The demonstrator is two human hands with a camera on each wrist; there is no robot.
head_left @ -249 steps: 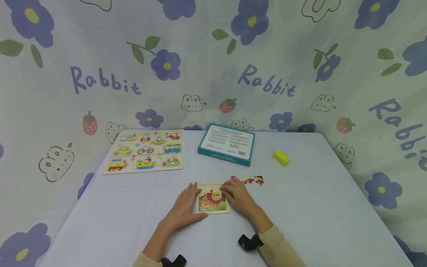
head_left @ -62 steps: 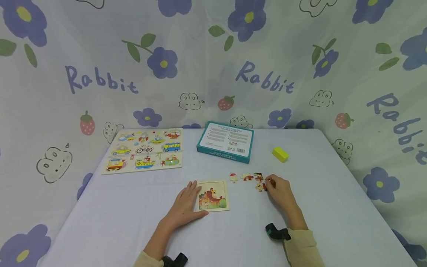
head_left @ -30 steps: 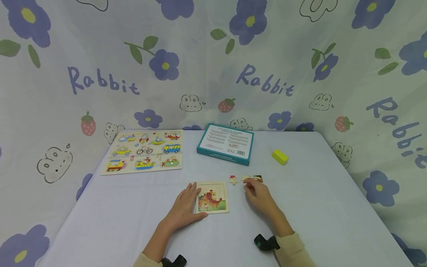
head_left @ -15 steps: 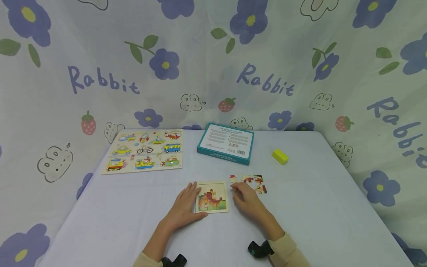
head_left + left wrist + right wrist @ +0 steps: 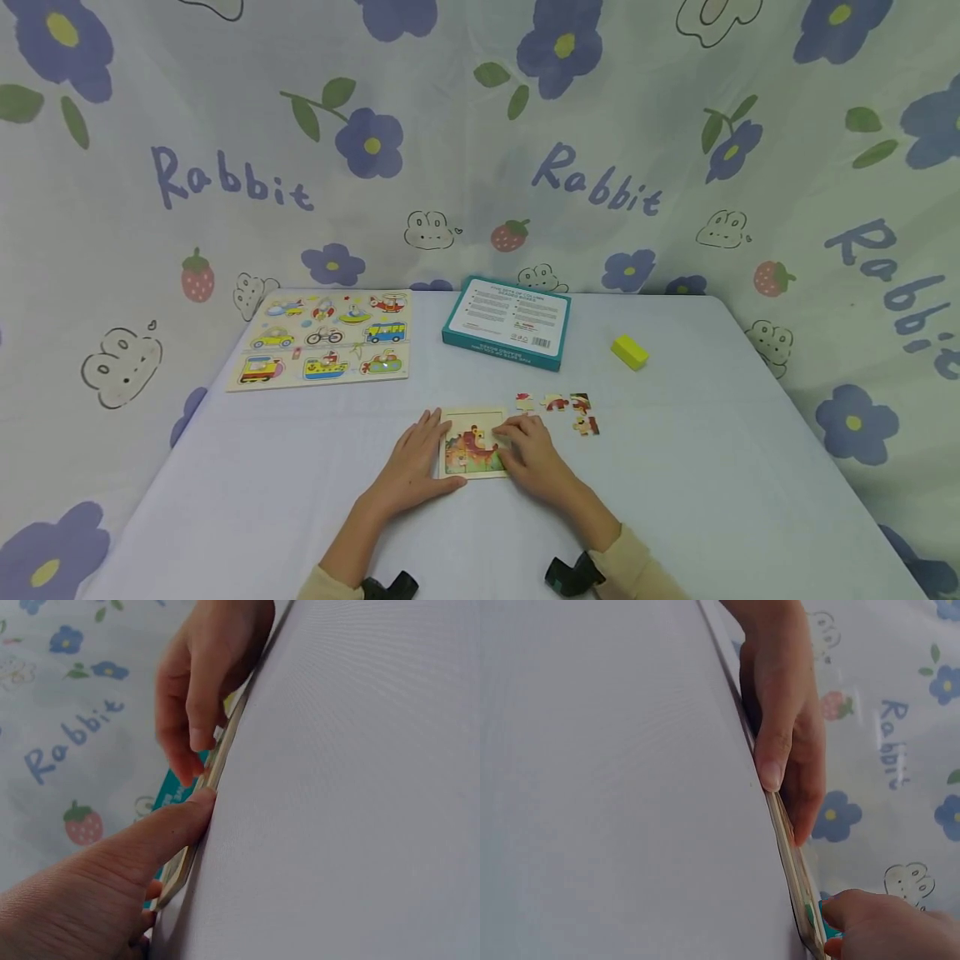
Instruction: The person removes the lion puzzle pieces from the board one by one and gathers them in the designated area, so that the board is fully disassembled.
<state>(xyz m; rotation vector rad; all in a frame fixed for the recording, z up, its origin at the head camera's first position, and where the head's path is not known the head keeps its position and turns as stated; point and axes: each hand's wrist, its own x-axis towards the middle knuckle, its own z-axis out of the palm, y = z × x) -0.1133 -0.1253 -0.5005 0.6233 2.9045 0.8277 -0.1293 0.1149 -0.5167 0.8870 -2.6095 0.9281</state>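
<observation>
A small square jigsaw puzzle (image 5: 477,454) in a pale wooden tray lies at the front middle, its picture of a brown animal on grass partly made up. My left hand (image 5: 411,462) holds the tray at its left side, thumb along the near edge and fingers by the left edge. Over the tray's right edge my right hand (image 5: 534,450) touches the picture with thumb and fingertips, which stand a little apart. Loose jigsaw pieces lie beyond and right of the tray: a red and cream piece (image 5: 524,402), a brown one (image 5: 556,402) and a pair (image 5: 586,426) close below another.
A peg puzzle board (image 5: 324,342) with vehicle pictures lies at the back left. Behind the tray is a teal box (image 5: 508,323) with a printed white panel. A yellow block (image 5: 630,352) sits at the right. A patterned curtain (image 5: 465,150) hangs behind the table.
My right hand has come left from the loose pieces to the tray's right side, uncovering those pieces. My left hand keeps its place on the tray.
</observation>
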